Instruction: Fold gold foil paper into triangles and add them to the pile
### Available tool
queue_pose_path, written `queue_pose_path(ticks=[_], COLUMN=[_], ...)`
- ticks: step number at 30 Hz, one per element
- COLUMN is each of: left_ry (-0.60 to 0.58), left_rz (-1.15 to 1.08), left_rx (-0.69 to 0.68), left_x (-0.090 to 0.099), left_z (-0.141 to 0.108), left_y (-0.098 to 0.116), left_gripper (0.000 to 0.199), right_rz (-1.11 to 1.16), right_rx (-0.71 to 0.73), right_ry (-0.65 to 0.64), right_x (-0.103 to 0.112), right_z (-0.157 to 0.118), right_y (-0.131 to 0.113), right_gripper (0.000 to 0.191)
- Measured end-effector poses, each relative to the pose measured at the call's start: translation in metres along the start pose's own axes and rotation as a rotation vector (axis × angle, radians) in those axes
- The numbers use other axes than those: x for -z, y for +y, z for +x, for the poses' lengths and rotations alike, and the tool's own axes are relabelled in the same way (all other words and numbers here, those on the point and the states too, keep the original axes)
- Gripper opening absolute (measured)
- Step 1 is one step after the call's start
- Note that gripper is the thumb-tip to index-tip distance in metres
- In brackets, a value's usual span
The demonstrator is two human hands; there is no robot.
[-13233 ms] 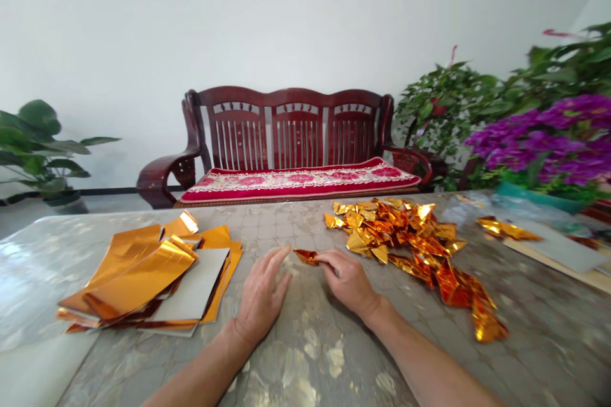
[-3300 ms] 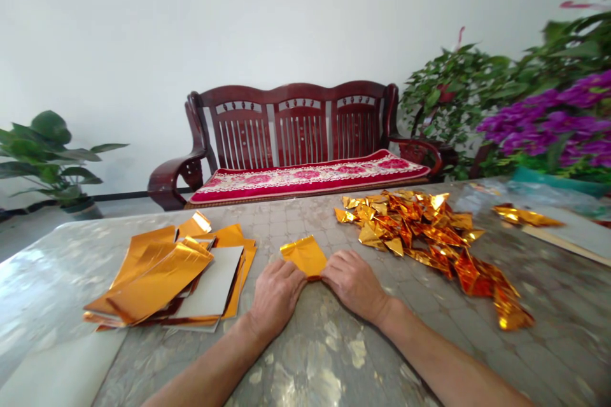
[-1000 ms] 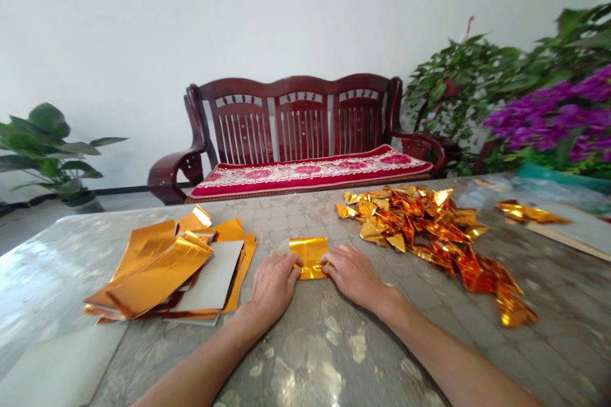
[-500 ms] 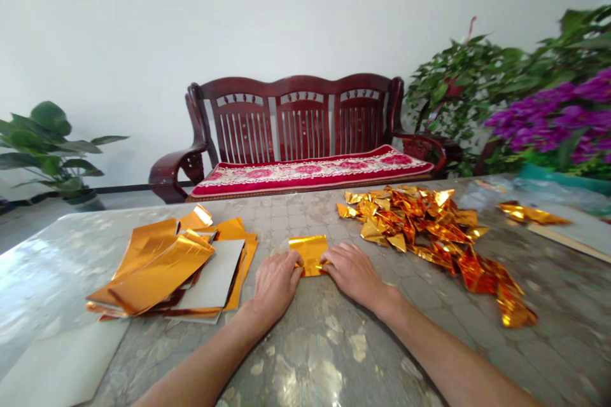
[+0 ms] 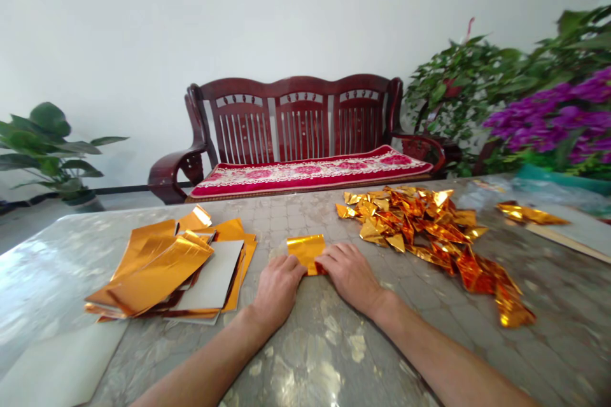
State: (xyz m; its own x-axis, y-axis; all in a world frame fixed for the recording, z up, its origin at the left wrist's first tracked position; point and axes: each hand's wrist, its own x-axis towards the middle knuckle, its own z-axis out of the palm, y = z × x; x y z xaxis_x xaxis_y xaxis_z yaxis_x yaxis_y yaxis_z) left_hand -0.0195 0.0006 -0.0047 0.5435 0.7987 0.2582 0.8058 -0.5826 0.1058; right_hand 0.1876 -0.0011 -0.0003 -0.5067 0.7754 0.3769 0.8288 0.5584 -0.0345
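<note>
A small sheet of gold foil paper lies on the table between my hands, its far edge curled up a little. My left hand grips its near left part with fingers pressed together. On the near right part, my right hand pinches the sheet in the same way. The fingertips cover the sheet's near corners, so the fold there is partly hidden. Left of my hands lies a loose stack of gold foil sheets with pale backs. To the right spreads a heap of folded gold foil pieces.
The patterned table reaches to a dark wooden bench with a red and white cover. A pale sheet rests at the near left. Clear plastic and purple flowers are at the right; a potted plant stands left.
My fingers have moved closer together over the near edge of the foil paper, covering more of it. The stack and the heap stay as they were.
</note>
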Motion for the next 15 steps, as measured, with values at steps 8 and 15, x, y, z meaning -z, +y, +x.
queue_pose_path(ticks=[8,15], left_ry=[-0.058,-0.088], left_rz=[0.080,0.085], left_rx=[-0.011,-0.005], left_x=[0.0045,0.0060], left_z=[-0.0018,-0.0022], left_y=[0.0051,0.0052], left_gripper=[0.025,0.023], right_rz=[0.059,0.041], right_rx=[0.139,0.129], right_ry=[-0.036,-0.025], right_x=[0.0028,-0.0006], right_z=[-0.0034,-0.0041], right_y=[-0.0005,0.0044], right_gripper=[0.023,0.021])
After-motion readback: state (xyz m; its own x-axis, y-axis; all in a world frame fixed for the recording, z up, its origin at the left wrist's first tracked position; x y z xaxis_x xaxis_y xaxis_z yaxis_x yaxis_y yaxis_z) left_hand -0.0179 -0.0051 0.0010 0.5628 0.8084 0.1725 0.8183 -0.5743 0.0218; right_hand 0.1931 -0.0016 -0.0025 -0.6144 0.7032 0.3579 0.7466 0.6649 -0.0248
